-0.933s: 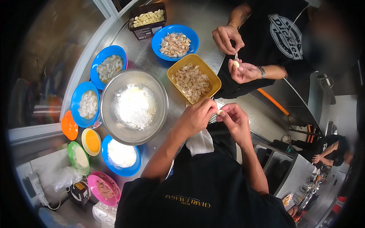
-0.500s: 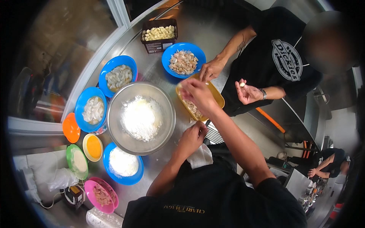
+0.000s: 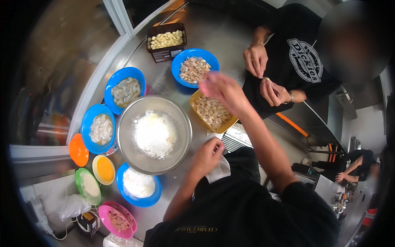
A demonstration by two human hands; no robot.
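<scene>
Yellow tray (image 3: 198, 100): holds peeled pieces, just beyond the steel bowl (image 3: 124, 136), long axis running away to my right.
Right hand (image 3: 220, 88): over its far end, blurred; grip not readable.
Left hand (image 3: 207, 154): nearer me, curled loosely, at the desk (image 3: 214, 37) edge by a white cloth (image 3: 218, 173).

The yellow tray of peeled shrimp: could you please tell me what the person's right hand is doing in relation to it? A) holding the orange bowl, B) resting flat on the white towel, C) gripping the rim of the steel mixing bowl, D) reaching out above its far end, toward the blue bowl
D: the right hand, motion-blurred, is stretched out over the far end of the yellow tray, between it and the blue bowl of unpeeled shrimp.
</scene>
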